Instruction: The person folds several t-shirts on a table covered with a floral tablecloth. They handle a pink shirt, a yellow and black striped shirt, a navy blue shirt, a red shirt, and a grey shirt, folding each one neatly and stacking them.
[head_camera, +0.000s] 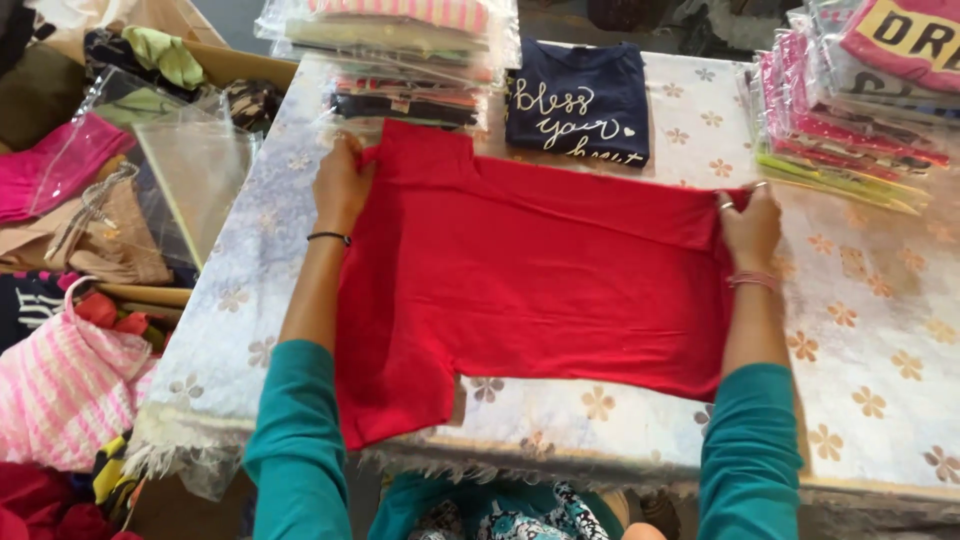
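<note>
A red T-shirt (530, 275) lies spread flat on a table covered with a pale floral cloth (880, 340). My left hand (342, 185) grips the shirt's far left edge near a sleeve. My right hand (750, 228), with rings and a bracelet, pinches the far right edge, where a strip of fabric is folded over. One sleeve hangs toward the table's front edge. Both forearms wear teal sleeves.
A folded navy shirt with white lettering (580, 100) lies beyond the red one. Stacks of bagged garments sit at the back centre (400, 60) and back right (850, 110). Loose clothes and empty clear bags (190, 170) fill boxes on the left.
</note>
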